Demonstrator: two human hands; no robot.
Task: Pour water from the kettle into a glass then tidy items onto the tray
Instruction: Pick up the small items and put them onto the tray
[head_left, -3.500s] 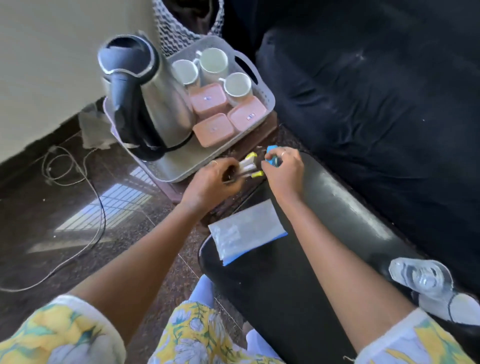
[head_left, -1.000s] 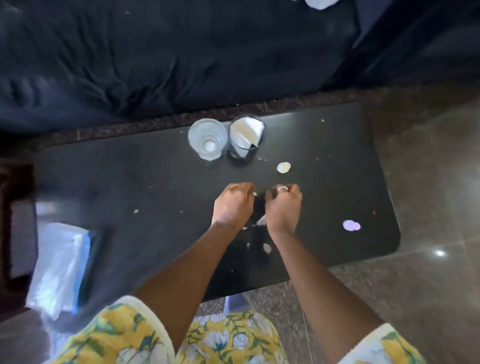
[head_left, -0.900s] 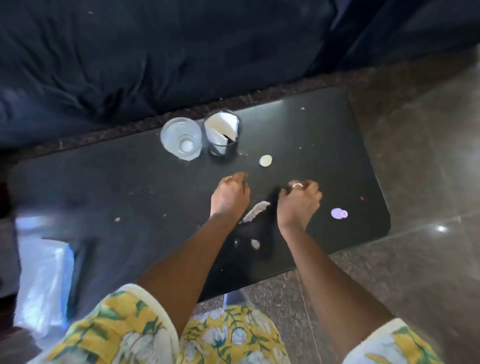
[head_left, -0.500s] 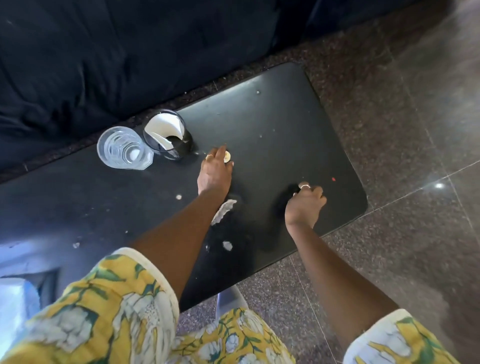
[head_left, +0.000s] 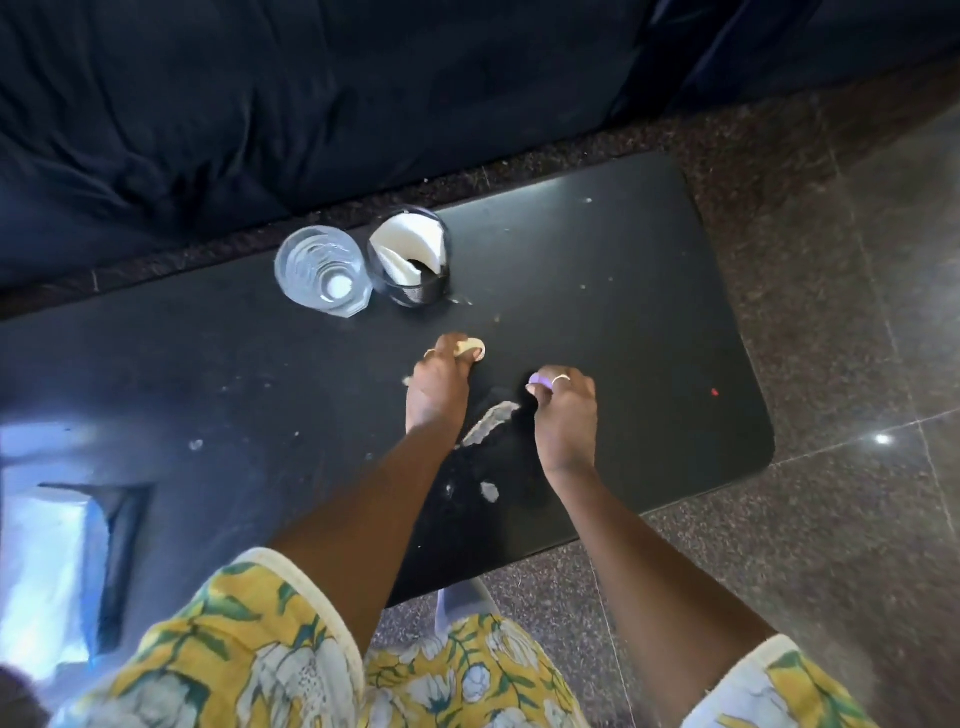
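A clear glass holding water stands on the black table near its far edge. Beside it on the right stands a dark glass with white paper napkins inside. My left hand pinches a small cream disc at its fingertips, low over the table. To its right, my right hand curls round a small purple disc. A torn white paper scrap lies between my wrists. The kettle and the tray are out of view.
A dark blue sofa runs along the table's far side. A clear plastic bag with a blue edge lies at the table's left end. White crumbs dot the tabletop, and a tiny red speck sits at right. Speckled floor tiles lie to the right.
My left hand has lifted the cream disc it was reaching for. My right hand has moved left toward the middle with the purple disc in it. The view has swung back left.
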